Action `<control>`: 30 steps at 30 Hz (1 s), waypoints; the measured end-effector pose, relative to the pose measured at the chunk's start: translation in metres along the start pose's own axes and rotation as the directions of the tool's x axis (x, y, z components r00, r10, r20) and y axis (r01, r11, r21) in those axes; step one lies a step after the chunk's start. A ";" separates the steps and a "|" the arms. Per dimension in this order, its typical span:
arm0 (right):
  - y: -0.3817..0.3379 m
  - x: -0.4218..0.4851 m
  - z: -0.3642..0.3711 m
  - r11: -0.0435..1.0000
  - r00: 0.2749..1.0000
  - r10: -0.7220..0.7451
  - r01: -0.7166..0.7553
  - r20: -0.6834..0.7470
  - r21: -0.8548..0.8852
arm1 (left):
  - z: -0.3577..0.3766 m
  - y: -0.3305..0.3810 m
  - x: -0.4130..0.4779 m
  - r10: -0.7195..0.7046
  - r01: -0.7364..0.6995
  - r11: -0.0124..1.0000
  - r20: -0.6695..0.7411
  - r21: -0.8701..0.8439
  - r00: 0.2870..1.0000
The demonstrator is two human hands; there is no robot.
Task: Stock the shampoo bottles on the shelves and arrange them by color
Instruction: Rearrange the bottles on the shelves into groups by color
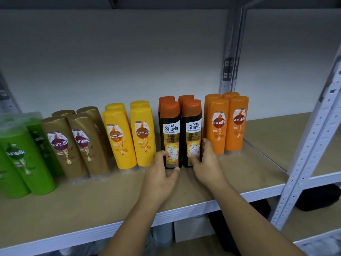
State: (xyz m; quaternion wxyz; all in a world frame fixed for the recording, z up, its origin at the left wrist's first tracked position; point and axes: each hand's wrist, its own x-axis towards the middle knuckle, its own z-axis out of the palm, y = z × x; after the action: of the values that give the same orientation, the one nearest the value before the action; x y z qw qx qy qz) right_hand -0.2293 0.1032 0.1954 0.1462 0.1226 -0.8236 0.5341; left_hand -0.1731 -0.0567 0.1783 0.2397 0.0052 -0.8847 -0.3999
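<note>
Head view: my left hand point(162, 174) and right hand point(204, 163) pinch the front Safi Shayla bottles point(170, 133) low down. Gripped that low, I judge they could topple.

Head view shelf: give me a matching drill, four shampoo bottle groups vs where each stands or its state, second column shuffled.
Column 1
1. green plastic shampoo bottles
2. black shampoo bottles with rust-orange caps
3. orange plastic shampoo bottles
4. yellow plastic shampoo bottles

Column 2
A. rightmost group on the wooden shelf board
B. front pair gripped by the left hand and the right hand
C. leftmost group, at the picture's edge
D. between the gold-brown plastic shampoo bottles and the black group

Pairs: 1-C, 2-B, 3-A, 4-D
</note>
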 end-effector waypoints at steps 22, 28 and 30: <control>0.010 0.002 0.003 0.999 0.999 -0.051 0.051 0.010 -0.006 | -0.002 0.008 -0.001 0.072 -0.086 0.990 0.126 0.110 0.989; 0.013 0.004 0.005 0.999 0.999 -0.041 0.041 0.004 -0.014 | -0.003 0.010 -0.002 0.066 -0.081 0.990 0.128 0.112 0.990; 0.015 0.005 0.006 0.999 0.999 -0.033 0.032 -0.020 -0.036 | -0.003 0.010 -0.003 0.065 -0.081 0.989 0.129 0.123 0.990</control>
State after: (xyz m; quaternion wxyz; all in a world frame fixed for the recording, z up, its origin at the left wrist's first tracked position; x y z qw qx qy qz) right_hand -0.2405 0.1038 0.1820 0.1652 0.1279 -0.8293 0.5182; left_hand -0.1671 -0.0513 0.1859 0.1977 -0.0369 -0.9212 -0.3330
